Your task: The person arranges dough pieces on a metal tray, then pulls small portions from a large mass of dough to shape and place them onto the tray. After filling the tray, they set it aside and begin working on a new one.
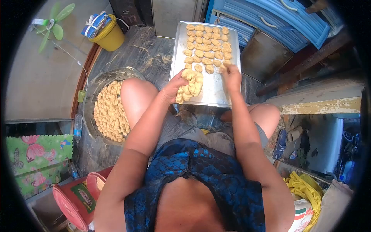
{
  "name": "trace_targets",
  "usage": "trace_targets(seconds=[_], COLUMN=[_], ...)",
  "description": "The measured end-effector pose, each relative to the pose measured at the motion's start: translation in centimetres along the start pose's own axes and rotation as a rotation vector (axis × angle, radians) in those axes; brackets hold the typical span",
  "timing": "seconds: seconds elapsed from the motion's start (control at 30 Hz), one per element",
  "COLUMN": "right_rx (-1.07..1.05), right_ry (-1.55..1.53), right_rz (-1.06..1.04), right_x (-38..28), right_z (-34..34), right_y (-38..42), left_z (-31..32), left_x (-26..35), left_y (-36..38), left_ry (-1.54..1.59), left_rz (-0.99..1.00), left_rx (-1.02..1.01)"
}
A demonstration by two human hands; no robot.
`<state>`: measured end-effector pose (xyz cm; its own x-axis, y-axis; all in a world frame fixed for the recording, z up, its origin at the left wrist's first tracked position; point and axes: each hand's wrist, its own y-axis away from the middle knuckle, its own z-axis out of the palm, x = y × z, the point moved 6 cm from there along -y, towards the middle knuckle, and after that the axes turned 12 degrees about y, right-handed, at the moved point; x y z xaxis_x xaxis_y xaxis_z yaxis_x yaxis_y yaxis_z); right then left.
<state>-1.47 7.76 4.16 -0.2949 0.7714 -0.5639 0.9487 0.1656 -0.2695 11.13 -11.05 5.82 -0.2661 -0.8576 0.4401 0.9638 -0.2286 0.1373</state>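
Note:
My left hand (174,88) is closed around a bunch of pale yellow dough pieces (190,86), over the near left part of a metal tray (212,91). Rows of small dough lumps (207,41) cover the tray's far half. At the right end of the nearest row, my right hand (232,77) pinches a dough piece (223,68) at the tray's surface. To the left, beside my knee, a wide round basin (89,112) holds a heap of similar dough pieces (110,112).
A yellow bucket (110,38) with a bundle on top stands at the upper left, near a green fan (51,25). Blue drawers (270,19) are beyond the tray. Red containers (71,201) sit at the lower left, sandals (281,143) at the right.

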Motion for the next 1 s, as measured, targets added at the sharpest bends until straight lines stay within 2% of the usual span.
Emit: trace_targets(seconds=[0.03, 0.1, 0.13, 0.23, 0.37, 0.47, 0.53, 0.57, 0.63, 0.7, 0.77, 0.8, 0.83, 0.9, 1.0], right_rx=[0.000, 0.036, -0.033, -0.117, -0.047, 0.003, -0.402, -0.400, -0.597, -0.581, -0.471, -0.356, -0.307, -0.165, -0.063], right_ry=[0.001, 0.264, 0.252, 0.288, 0.219, 0.184, -0.698, -0.696, -0.365, -0.281, -0.664, -0.824, -0.875, -0.940, -0.763], right_rz=[0.000, -0.288, -0.213, -0.211, -0.262, -0.242, -0.026, -0.017, -0.433, -0.402, -0.108, -0.040, 0.077, 0.143, 0.223], right_x=[0.5, -0.9, -0.6, -0.5, -1.0, -3.8, -7.8, -9.1, -12.8, -11.7, -9.4, -8.9, -7.3, -4.5, -0.5], right_z=[0.9, 2.5, 3.0, 3.3, 2.3, -0.3, -0.8, -1.8, -2.5, -1.7, -1.6, -2.3, -2.4, -3.6, -4.6], right_y=[0.6, 1.9, 1.8, 1.1, 0.7, 0.6, 1.8, 2.3, 3.6, 3.0, 2.0, 1.4, 0.8, -0.4, -1.2], left_z=[-0.1, -0.2, -0.3, -0.3, 0.2, 0.1, -0.3, -0.4, -0.6, -0.6, -0.2, 0.1, 0.1, -0.6, -0.3], left_x=[0.0, -0.2, -0.2, -0.3, -0.1, 0.1, -0.1, -0.3, -0.5, -0.7, -0.4, -0.2, -0.1, 0.2, 0.7], left_y=[0.0, -0.1, -0.1, 0.0, 0.4, 0.2, 0.3, 0.3, -0.1, -0.2, -0.2, -0.2, -0.2, -0.1, 0.3], left_ry=[-0.004, 0.007, 0.018, -0.046, -0.054, 0.014, -0.100, -0.097, -0.149, -0.140, -0.091, -0.093, -0.091, -0.028, -0.048], left_rz=[0.005, 0.009, 0.015, 0.023, 0.027, 0.052, 0.029, 0.020, -0.016, 0.008, 0.056, 0.092, 0.095, 0.109, 0.137], left_rx=[0.012, 0.006, 0.000, 0.029, 0.039, -0.003, 0.066, 0.067, 0.078, 0.095, 0.115, 0.092, 0.094, 0.164, 0.197])
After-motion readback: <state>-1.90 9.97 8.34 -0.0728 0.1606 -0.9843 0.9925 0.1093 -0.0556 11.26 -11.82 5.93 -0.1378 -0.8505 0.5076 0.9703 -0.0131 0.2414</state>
